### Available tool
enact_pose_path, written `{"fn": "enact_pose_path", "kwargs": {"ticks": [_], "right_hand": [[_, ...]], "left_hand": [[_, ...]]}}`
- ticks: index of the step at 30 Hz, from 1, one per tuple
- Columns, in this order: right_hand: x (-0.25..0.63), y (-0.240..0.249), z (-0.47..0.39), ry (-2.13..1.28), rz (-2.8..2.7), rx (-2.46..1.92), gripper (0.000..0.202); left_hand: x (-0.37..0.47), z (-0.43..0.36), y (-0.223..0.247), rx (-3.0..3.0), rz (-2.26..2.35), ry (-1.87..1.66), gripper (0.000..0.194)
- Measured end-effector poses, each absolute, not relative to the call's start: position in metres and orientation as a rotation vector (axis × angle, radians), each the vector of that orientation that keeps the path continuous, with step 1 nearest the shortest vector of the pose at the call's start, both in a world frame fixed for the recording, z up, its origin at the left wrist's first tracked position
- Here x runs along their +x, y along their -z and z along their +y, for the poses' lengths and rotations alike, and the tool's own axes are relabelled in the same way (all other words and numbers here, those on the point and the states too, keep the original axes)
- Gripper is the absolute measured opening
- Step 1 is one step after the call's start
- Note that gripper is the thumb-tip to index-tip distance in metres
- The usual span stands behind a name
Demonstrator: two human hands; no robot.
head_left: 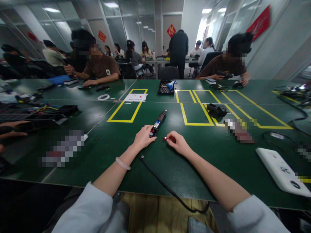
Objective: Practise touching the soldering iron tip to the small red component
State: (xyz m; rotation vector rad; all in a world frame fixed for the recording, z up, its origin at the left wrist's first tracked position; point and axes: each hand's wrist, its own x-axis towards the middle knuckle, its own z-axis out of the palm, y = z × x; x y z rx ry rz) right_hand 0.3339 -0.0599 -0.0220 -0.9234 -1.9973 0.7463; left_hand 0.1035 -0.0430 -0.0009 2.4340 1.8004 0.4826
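My left hand (pixel 143 138) is closed around the near end of a slim, pen-shaped electric device (pixel 159 119), its casing dark with blue, silver and red parts showing inside. The device lies slanted on the green table (pixel 116 152), its narrow tip pointing away from me. To the right, my right hand (pixel 179 143) pinches a small red piece (pixel 165 138) between thumb and fingertips, a little apart from the device. What exactly the piece is, I cannot make out. A black cable (pixel 161 179) runs from beside my left wrist over the table's front edge.
Yellow tape outlines (pixel 121 121) mark the table. A black tray (pixel 166 87) with a blue-handled tool stands at the back. Right are a black holder (pixel 216 110) and a white power bank (pixel 279 170). Co-workers sit opposite; another person's hand (pixel 14 128) is at the left.
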Motion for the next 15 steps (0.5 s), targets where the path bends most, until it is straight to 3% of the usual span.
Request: {"fn": "enact_pose_path", "kwargs": {"ticks": [9, 15], "right_hand": [[0.335, 0.024, -0.062, -0.591, -2.133, -0.984, 0.002], [0.335, 0.021, -0.062, -0.514, -2.163, -0.947, 0.013]], "left_hand": [[0.135, -0.061, 0.003, 2.532, 1.439, -0.497, 0.068], [0.138, -0.064, 0.0, 2.575, 1.425, -0.497, 0.065]]}}
